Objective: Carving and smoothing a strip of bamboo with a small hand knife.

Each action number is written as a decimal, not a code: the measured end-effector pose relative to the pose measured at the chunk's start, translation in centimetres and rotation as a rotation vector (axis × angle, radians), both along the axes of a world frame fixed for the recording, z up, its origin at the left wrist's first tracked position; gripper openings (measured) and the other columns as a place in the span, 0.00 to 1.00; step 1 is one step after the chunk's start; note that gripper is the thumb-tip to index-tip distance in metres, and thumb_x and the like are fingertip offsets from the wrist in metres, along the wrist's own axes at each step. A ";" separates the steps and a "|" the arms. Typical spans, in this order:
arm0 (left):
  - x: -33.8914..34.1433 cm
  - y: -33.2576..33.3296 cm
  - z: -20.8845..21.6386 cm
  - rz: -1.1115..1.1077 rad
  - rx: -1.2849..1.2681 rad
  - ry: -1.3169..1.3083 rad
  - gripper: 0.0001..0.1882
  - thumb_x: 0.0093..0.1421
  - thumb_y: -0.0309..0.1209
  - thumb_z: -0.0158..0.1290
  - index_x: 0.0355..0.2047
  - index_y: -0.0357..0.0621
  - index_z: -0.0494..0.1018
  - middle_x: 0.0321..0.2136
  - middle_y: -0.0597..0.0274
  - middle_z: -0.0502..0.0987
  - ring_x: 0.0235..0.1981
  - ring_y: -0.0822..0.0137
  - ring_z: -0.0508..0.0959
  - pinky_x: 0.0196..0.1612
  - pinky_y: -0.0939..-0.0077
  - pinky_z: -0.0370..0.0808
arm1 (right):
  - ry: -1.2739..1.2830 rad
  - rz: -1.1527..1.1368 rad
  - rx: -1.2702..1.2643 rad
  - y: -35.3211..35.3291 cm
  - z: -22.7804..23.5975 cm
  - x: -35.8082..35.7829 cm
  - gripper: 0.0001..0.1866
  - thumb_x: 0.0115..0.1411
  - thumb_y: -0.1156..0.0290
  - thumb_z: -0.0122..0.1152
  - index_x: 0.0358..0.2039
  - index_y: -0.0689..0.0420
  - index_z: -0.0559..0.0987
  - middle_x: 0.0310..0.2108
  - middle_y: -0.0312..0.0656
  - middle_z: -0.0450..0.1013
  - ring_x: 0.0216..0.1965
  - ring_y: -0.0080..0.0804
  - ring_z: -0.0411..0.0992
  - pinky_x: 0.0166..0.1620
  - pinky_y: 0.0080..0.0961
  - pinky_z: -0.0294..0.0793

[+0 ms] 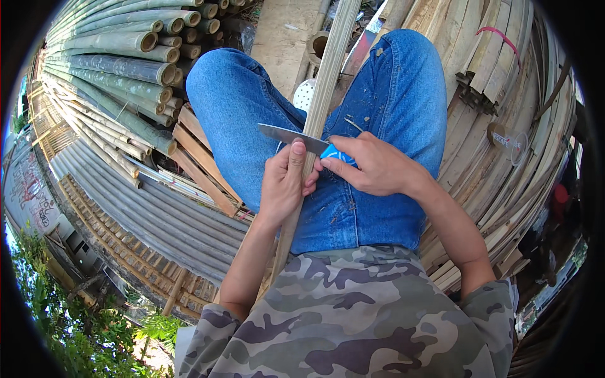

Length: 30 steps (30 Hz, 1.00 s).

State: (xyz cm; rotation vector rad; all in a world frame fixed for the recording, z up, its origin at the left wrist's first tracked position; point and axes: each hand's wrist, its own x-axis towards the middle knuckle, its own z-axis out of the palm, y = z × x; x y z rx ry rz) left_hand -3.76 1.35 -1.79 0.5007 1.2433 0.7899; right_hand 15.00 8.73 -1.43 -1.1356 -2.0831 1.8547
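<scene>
"How many things are held?"

"Two. The right hand (pixel 377 165) grips one knife (pixel 288 134) by its blue handle (pixel 340 155), blade toward ten o'clock; the left hand (pixel 283 184) closes round one bamboo strip (pixel 329 82), thumb on the blade."

"The strip?"

"Just past twelve o'clock to past six, crossing one pair of jeans (pixel 406 82)."

Bright, soft daylight falls evenly on the bare fingers (pixel 345 146), which look fairly sharp, with mild shading in the folds of the blue denim jeans (pixel 387 220) around them. Well below and left of the fingers, green leafy foliage (pixel 82 340) washes out in pale patches. Right of them, long tan bamboo slats (pixel 498 189) curve with fisheye distortion toward dim shadow and black corners.
</scene>
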 end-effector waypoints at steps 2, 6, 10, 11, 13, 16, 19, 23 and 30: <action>0.0 0.0 0.3 -0.001 0.011 -0.018 0.27 0.72 0.50 0.36 0.35 0.36 0.70 0.23 0.64 0.69 0.19 0.79 0.64 0.19 0.85 0.63 | -0.076 0.030 -0.006 0.4 0.7 -0.2 0.23 0.64 0.53 0.53 0.26 0.62 0.78 0.17 0.55 0.71 0.23 0.54 0.73 0.33 0.44 0.72; -0.1 -0.4 0.3 0.005 0.040 -0.112 0.28 0.73 0.51 0.29 0.43 0.36 0.67 0.21 0.63 0.66 0.20 0.76 0.63 0.22 0.83 0.63 | -0.236 0.034 -0.040 0.5 1.2 -0.8 0.28 0.66 0.50 0.52 0.19 0.62 0.76 0.15 0.52 0.69 0.19 0.50 0.70 0.25 0.41 0.66; -0.2 -0.5 0.4 0.032 0.022 -0.164 0.28 0.73 0.50 0.28 0.47 0.36 0.65 0.24 0.63 0.66 0.22 0.76 0.62 0.25 0.82 0.62 | -0.259 0.015 -0.060 0.9 2.3 -0.9 0.30 0.65 0.49 0.53 0.16 0.62 0.75 0.12 0.51 0.67 0.16 0.49 0.68 0.24 0.40 0.65; -0.4 -0.6 0.3 0.044 0.007 -0.229 0.28 0.73 0.49 0.28 0.49 0.36 0.65 0.25 0.62 0.65 0.23 0.76 0.62 0.25 0.82 0.62 | -0.239 0.008 -0.061 0.9 2.5 -0.8 0.30 0.65 0.49 0.53 0.15 0.62 0.75 0.10 0.50 0.66 0.15 0.48 0.67 0.23 0.39 0.64; -0.3 -0.6 0.3 0.055 -0.011 -0.295 0.27 0.73 0.49 0.29 0.50 0.36 0.64 0.26 0.62 0.65 0.23 0.76 0.61 0.26 0.82 0.62 | -0.220 0.000 -0.065 0.8 2.4 -0.6 0.30 0.65 0.49 0.53 0.15 0.62 0.75 0.09 0.49 0.65 0.13 0.47 0.66 0.22 0.39 0.63; -0.2 -0.7 0.3 0.037 0.007 -0.186 0.28 0.73 0.49 0.28 0.49 0.36 0.65 0.26 0.63 0.65 0.24 0.76 0.61 0.26 0.82 0.61 | -0.215 0.004 -0.032 0.5 1.8 -0.5 0.30 0.65 0.50 0.54 0.15 0.61 0.76 0.09 0.48 0.64 0.12 0.45 0.65 0.21 0.37 0.63; -0.5 -0.9 0.0 -0.025 0.049 -0.243 0.25 0.73 0.48 0.30 0.50 0.37 0.64 0.26 0.63 0.65 0.25 0.76 0.63 0.26 0.82 0.63 | -0.160 -0.012 -0.021 0.1 1.1 -0.3 0.28 0.65 0.51 0.55 0.15 0.60 0.76 0.09 0.48 0.65 0.12 0.44 0.66 0.21 0.37 0.63; -0.4 -1.0 0.3 -0.055 0.053 -0.153 0.28 0.73 0.50 0.27 0.50 0.36 0.64 0.23 0.62 0.65 0.20 0.76 0.60 0.23 0.83 0.60 | -0.125 -0.038 0.048 -0.4 0.2 -0.3 0.26 0.64 0.53 0.56 0.15 0.59 0.77 0.09 0.47 0.66 0.12 0.44 0.67 0.19 0.35 0.63; -0.1 -0.7 0.5 0.013 0.034 -0.208 0.33 0.72 0.52 0.30 0.64 0.36 0.56 0.22 0.64 0.64 0.20 0.77 0.59 0.22 0.84 0.58 | -0.179 -0.037 0.145 -0.6 0.9 -0.4 0.28 0.63 0.52 0.57 0.13 0.60 0.76 0.09 0.48 0.67 0.13 0.47 0.69 0.20 0.38 0.66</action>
